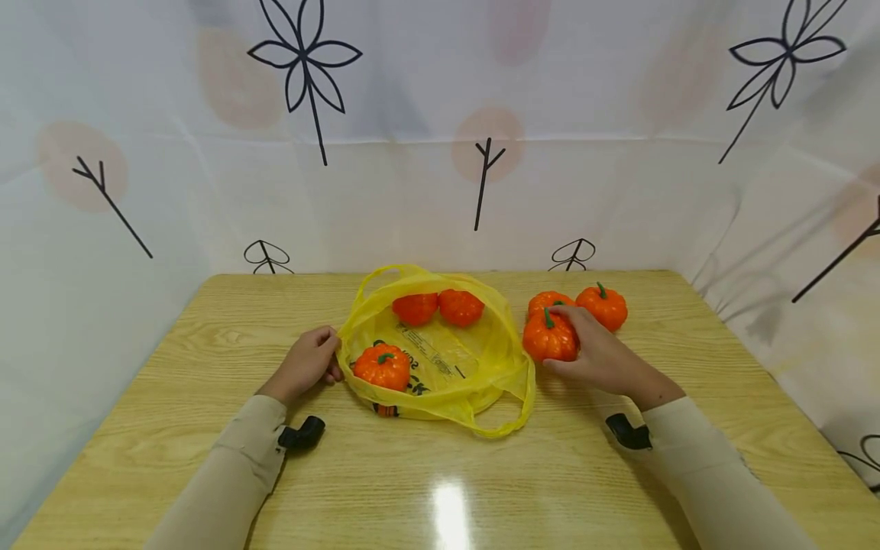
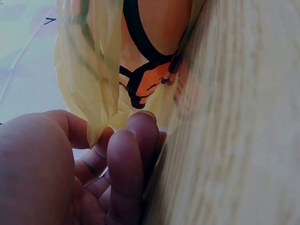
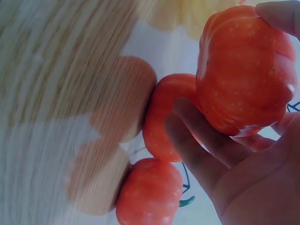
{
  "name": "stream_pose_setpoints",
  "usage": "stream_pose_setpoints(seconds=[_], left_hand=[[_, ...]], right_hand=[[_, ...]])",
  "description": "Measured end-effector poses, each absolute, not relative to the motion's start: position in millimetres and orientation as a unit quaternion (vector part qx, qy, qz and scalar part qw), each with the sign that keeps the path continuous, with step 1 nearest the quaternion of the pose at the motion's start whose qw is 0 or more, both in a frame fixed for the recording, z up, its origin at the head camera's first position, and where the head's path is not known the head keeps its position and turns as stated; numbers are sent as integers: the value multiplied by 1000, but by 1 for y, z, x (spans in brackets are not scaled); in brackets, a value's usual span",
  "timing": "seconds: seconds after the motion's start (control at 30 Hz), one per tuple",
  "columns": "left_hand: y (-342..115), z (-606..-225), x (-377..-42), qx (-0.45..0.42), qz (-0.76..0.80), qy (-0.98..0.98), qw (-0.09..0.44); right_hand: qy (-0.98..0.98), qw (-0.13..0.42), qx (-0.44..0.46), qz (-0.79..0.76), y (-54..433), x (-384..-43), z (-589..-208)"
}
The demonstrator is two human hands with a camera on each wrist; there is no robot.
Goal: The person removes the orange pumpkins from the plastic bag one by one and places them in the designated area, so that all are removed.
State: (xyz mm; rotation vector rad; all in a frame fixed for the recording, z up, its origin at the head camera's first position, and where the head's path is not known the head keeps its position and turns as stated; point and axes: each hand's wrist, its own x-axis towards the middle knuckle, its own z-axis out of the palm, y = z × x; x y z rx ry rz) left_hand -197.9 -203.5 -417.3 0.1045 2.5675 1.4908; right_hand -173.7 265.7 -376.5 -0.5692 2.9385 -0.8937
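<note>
A yellow plastic bag (image 1: pixel 440 399) lies spread on the table, its mouth facing up. My left hand (image 1: pixel 308 363) pinches the bag's left edge between thumb and fingers, as the left wrist view also shows. Inside the bag sits one small orange pumpkin (image 1: pixel 382 370) with a green stem, near the front left. Two more pumpkins (image 1: pixel 461 308) are at its back, partly covered by the plastic. To the right of the bag, my right hand (image 1: pixel 608 363) grips another pumpkin (image 3: pixel 246 70), lifted off the table in the right wrist view.
Two other orange pumpkins stand at the back right: one (image 1: pixel 546 299) partly hidden behind the held one, the other (image 1: pixel 603 308) beside it. The wooden table (image 1: pixel 385 489) ends at a patterned white cloth (image 1: pixel 412 206). A bag handle (image 1: pixel 509 428) loops toward the front.
</note>
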Motion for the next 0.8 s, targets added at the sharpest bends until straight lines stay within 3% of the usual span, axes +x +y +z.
stream_pose_setpoints(seconds=[0.8], left_hand=[[-203, -417, -197, 34, 502, 860, 84]], right_hand=[[955, 23, -155, -251, 279, -183, -389]])
